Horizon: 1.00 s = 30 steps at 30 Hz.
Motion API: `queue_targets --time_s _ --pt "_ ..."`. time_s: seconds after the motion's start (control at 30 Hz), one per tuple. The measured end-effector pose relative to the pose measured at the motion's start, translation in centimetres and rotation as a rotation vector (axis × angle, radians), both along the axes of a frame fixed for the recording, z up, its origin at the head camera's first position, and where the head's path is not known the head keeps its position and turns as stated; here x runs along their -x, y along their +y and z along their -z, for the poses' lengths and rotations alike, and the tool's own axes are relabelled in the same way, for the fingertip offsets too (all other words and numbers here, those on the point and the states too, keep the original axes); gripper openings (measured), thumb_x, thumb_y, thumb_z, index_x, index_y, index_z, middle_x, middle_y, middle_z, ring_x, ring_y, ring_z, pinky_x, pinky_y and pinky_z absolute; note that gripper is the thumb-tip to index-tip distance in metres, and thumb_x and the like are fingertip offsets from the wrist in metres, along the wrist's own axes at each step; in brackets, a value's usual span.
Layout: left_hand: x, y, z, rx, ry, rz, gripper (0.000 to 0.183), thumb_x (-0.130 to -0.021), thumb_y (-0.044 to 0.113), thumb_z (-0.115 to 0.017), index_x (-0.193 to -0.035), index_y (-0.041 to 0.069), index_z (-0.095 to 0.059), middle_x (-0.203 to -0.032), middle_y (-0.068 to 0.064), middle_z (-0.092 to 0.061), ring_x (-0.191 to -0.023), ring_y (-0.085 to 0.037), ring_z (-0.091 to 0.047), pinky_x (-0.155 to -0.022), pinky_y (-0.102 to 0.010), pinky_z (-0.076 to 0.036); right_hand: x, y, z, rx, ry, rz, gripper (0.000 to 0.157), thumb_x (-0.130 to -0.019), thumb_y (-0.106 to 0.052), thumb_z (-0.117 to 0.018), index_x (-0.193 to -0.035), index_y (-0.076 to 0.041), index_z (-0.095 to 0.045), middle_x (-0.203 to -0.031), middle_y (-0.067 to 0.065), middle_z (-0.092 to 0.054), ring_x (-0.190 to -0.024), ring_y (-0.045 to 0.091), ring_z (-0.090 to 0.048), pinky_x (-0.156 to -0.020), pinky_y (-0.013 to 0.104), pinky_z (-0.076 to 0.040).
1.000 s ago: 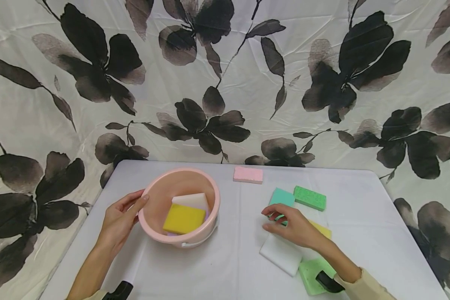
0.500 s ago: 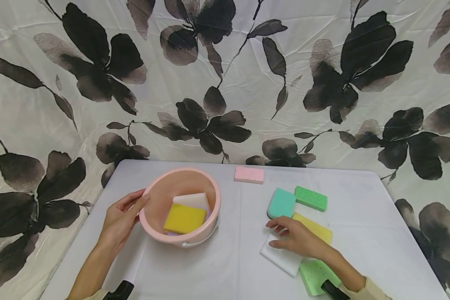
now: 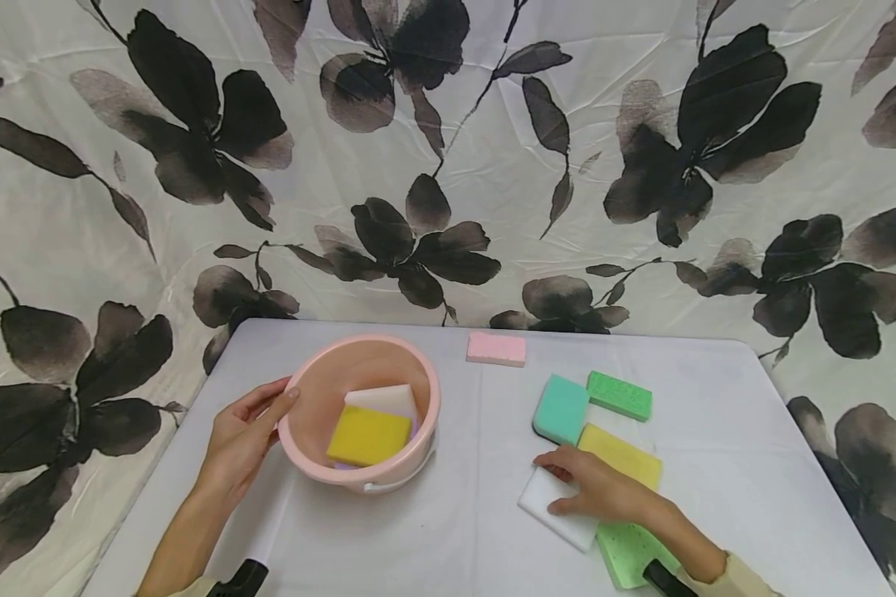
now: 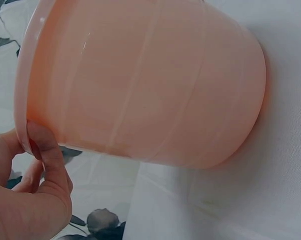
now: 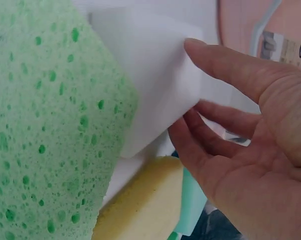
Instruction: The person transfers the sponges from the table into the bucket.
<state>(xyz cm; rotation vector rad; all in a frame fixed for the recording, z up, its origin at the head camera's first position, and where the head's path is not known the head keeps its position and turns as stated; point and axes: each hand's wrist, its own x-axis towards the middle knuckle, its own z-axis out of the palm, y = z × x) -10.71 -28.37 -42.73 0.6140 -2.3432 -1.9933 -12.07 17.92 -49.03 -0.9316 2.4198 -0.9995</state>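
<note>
Presumed pick-up step: your right hand [image 3: 601, 489] has its fingers apart at the white sponge [image 3: 556, 507] on the tabletop [image 3: 478, 518]; your left hand [image 3: 237, 435], fingers clamped, holds the bucket [image 3: 377, 365] by its rim; next, pinch firmly.

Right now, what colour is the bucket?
The bucket is peach-pink, clearest in the left wrist view.
</note>
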Motion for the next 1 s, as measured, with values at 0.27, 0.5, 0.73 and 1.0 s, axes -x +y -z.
queue_targets --time_s 0.27,0.5,0.73,1.0 --pt "0.0 0.0 0.2 -0.012 0.003 -0.001 0.067 -0.097 0.042 -0.071 -0.150 0.008 -0.050 -0.145 -0.007 -0.052 -0.105 0.001 -0.063 -0.087 -0.015 -0.055 0.3 -0.1 -0.3 0.028 -0.057 0.012 0.040 -0.089 -0.014 -0.082 -0.121 -0.004 -0.060 -0.107 0.003 -0.065 -0.098 0.014 -0.061 -0.084 0.029 -0.056" --pt "-0.1 0.0 0.1 -0.009 0.015 0.018 0.068 -0.097 0.042 -0.071 -0.151 0.007 -0.049 -0.146 -0.008 -0.051 -0.106 0.001 -0.062 -0.088 -0.015 -0.054 0.8 0.1 -1.5 0.067 -0.047 -0.035 0.032 -0.094 -0.012 -0.076 -0.122 0.001 -0.067 -0.099 0.003 -0.067 -0.088 0.008 -0.064 -0.078 0.028 -0.059" --pt "0.0 0.1 0.1 0.008 0.012 0.020 0.069 -0.097 0.043 -0.070 -0.152 0.007 -0.049 -0.147 -0.009 -0.051 -0.106 0.001 -0.062 -0.088 -0.015 -0.054 1.2 0.2 -2.3 0.096 -0.050 0.016 0.029 -0.089 -0.014 -0.081 -0.115 -0.001 -0.072 -0.096 0.000 -0.068 -0.085 0.008 -0.065 -0.078 0.030 -0.059" --pt "0.0 0.0 0.1 0.013 0.006 0.014 0.068 -0.097 0.043 -0.070 -0.151 0.008 -0.049 -0.146 -0.008 -0.051 -0.106 0.000 -0.063 -0.087 -0.015 -0.055 2.0 0.3 -3.9 0.120 -0.062 0.054 0.033 -0.087 -0.018 -0.084 -0.114 -0.004 -0.072 -0.093 -0.002 -0.068 -0.083 0.006 -0.066 -0.080 0.027 -0.059"
